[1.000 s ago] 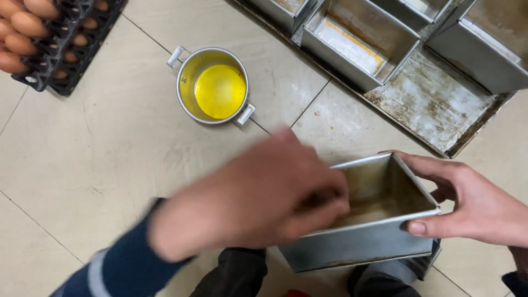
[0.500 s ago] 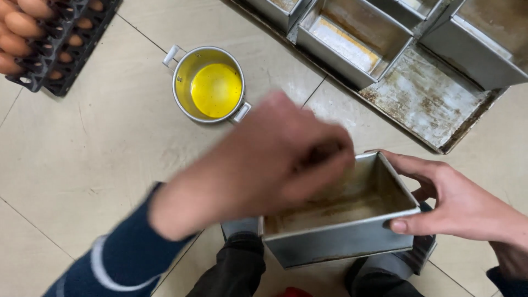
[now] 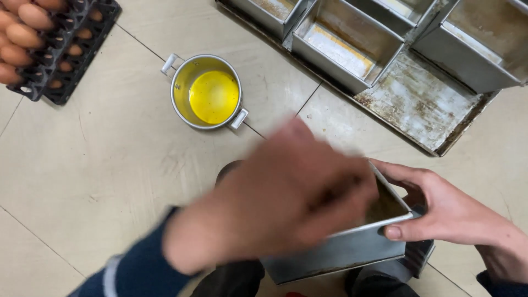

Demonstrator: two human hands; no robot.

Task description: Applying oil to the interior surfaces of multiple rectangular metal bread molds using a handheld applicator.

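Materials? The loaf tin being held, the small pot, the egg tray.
Loaf tin: dull grey sheet metal, likely steel or aluminium, folded rim, stained inside.
Pot: shiny thin metal, probably aluminium, holding yellow liquid.
Egg tray: black moulded plastic, by its look.

Open floor (image 3: 110,165) beside pot (image 3: 206,93)
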